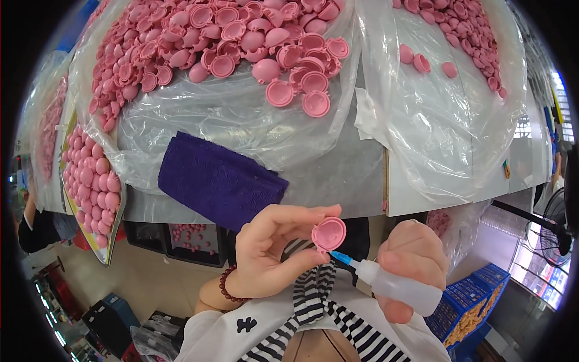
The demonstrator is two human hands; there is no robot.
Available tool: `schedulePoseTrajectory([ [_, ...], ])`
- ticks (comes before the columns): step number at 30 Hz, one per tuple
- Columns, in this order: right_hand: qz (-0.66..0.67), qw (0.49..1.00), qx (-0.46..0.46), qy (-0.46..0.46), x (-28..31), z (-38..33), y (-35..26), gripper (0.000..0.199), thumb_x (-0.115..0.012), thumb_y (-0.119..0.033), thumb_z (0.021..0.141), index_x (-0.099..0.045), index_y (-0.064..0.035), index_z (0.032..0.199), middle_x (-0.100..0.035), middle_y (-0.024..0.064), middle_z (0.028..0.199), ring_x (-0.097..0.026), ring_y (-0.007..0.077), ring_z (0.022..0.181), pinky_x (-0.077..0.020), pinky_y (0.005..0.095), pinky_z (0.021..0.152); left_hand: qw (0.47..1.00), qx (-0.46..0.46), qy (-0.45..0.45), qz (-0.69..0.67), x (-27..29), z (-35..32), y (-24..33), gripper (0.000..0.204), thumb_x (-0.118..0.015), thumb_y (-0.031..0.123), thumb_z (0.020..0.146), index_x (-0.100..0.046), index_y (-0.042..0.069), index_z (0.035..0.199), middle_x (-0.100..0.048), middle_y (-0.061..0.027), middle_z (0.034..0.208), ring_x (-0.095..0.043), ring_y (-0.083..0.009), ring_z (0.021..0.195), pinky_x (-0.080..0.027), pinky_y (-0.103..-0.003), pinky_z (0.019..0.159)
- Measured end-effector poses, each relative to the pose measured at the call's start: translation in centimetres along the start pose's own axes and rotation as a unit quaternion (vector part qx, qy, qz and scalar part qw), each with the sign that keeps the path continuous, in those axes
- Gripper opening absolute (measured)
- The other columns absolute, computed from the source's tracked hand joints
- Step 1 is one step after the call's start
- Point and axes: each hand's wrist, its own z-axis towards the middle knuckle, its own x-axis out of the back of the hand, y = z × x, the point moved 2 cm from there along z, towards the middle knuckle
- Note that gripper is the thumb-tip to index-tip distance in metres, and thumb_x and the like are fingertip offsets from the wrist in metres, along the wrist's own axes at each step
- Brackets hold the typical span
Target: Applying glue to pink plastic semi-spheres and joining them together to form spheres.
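Observation:
Between the thumb and fingers of my left hand (268, 247) is a small pink round plastic shell (329, 233), its hollow side showing. My right hand (413, 259) is wrapped round a white squeeze bottle (403, 287). The bottle's blue needle tip (341, 257) meets the lower rim of the shell, near a small tab; whether any liquid comes out is too small to see. Just beyond my left hand, a folded purple cloth (220, 178) lies at the table's front edge.
Clear plastic sheeting (241, 114) covers much of the grey table (338, 181), with a heap of pink shells (232, 36) on it. More pink pieces (470, 36) lie far right. A tray of pink balls (93, 181) juts out at left. Blue crates (473, 301) stand lower right.

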Motion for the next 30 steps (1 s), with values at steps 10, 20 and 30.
schedulePoseTrajectory([
  [10, -0.007, 1.000, -0.026, -0.006, -0.18, -0.33, -0.15, 0.060, -0.043, -0.050, 0.085, -0.053, 0.0089, 0.086, -0.046, 0.0053, 0.058, -0.041, 0.0148, 0.045, -0.0273, 0.0253, 0.037, 1.000, -0.015, -0.009, -0.004, 0.41, -0.06, 0.04, 0.039, -0.061, -0.011, 0.072, -0.045, -0.009, 0.108, -0.049, -0.0271, 0.114, -0.055, -0.0246, 0.102, -0.047, -0.032, 0.086],
  [20, -0.033, 0.993, -0.058, 0.094, -1.06, -0.36, 0.09, 0.056, -0.057, -0.051, 0.076, -0.064, 0.0040, 0.078, -0.055, 0.0045, 0.061, -0.044, 0.0130, 0.044, -0.0307, 0.0241, 0.037, 1.000, -0.017, -0.012, -0.001, 0.39, 0.01, 0.31, 0.039, -0.062, -0.011, 0.071, -0.047, -0.010, 0.108, -0.050, -0.0270, 0.114, -0.056, -0.0244, 0.100, -0.047, -0.032, 0.085],
  [30, -0.037, 0.991, -0.084, 0.098, -0.87, -0.43, -0.01, 0.058, -0.054, -0.052, 0.078, -0.063, 0.0055, 0.081, -0.057, 0.0055, 0.063, -0.046, 0.0124, 0.045, -0.0316, 0.0241, 0.037, 1.000, -0.022, -0.005, 0.015, 0.42, -0.13, 0.47, 0.039, -0.063, -0.010, 0.071, -0.049, -0.010, 0.107, -0.051, -0.0264, 0.113, -0.057, -0.0250, 0.099, -0.047, -0.032, 0.085],
])
